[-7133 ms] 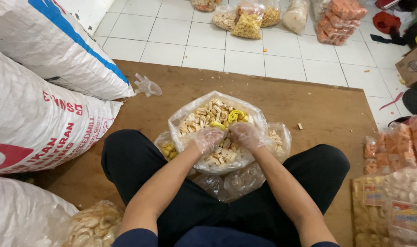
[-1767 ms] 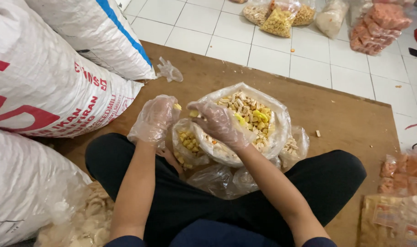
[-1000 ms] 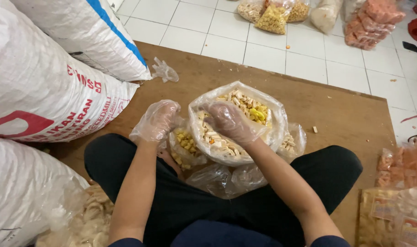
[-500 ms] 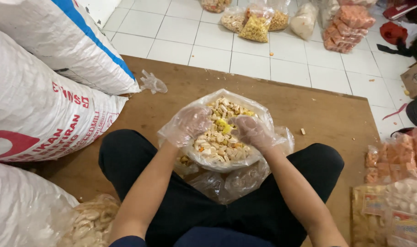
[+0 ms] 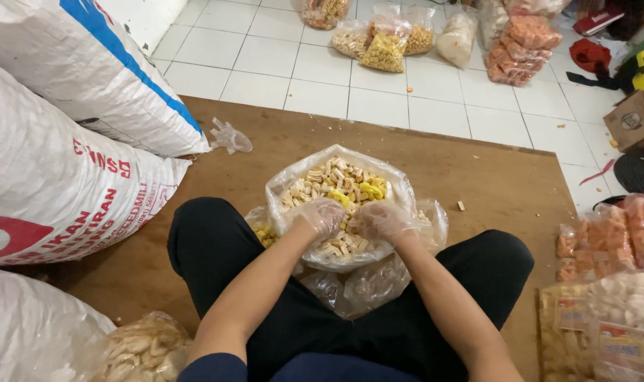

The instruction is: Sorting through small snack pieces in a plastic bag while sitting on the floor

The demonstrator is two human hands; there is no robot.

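Two gloved hands met over the near rim of a clear plastic bag of snacks [image 5: 340, 191]: left hand [image 5: 323, 216] and right hand [image 5: 384, 219], each in a thin transparent glove, fingers curled down and pressing into the pale crackers; whether they pinched the film or only the contents could not be told. Bag sat between the person's crossed legs, on the wooden board [image 5: 492, 177] laid on the floor. Judged light, soft-walled and slippery; the crackers brittle, so best taken by the gathered plastic at the mouth, not squeezed at the belly. Contents: beige pieces with a few yellow ones near centre. More crumpled bags [image 5: 368, 283] lay beneath at 6 o'clock. At 11 o'clock, a scrap of plastic [image 5: 230, 136]. At 9 o'clock, big white woven sacks [image 5: 60, 177]. At 3 o'clock, packets of orange and white crackers [image 5: 612, 269]. At 12 o'clock, filled snack bags [image 5: 385, 42] on the tiled floor.
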